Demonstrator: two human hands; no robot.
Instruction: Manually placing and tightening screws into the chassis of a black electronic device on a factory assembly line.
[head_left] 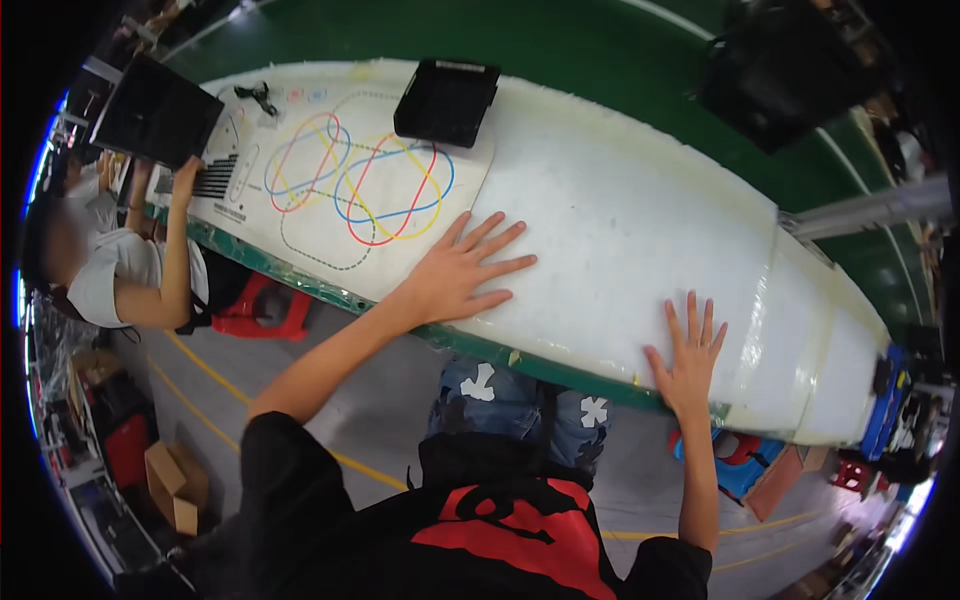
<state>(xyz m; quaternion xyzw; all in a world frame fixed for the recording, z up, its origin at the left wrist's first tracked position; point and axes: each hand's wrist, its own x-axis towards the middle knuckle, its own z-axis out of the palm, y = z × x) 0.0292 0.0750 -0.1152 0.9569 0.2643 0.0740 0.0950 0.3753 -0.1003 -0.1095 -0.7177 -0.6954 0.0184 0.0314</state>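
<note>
Both of my hands rest on the long white worktable (pixel 600 190), holding nothing. My left hand (pixel 465 270) lies with fingers spread at the near right edge of a printed mat (pixel 310 235). Coloured looping lines in red, blue and yellow cover that mat. My right hand (pixel 690 355) lies flat farther right, its fingers apart, near the table's front edge. Beyond my left hand, a black open tray (pixel 447 103) stands on the mat's far right corner.
At the left a seated person (pixel 150 270) works with a hand near a black screen (pixel 158 112). A small black cable (pixel 258 98) lies on the mat. A red stool (pixel 262 310), a cardboard box (pixel 177 485) and a blue crate (pixel 735 465) stand below table height.
</note>
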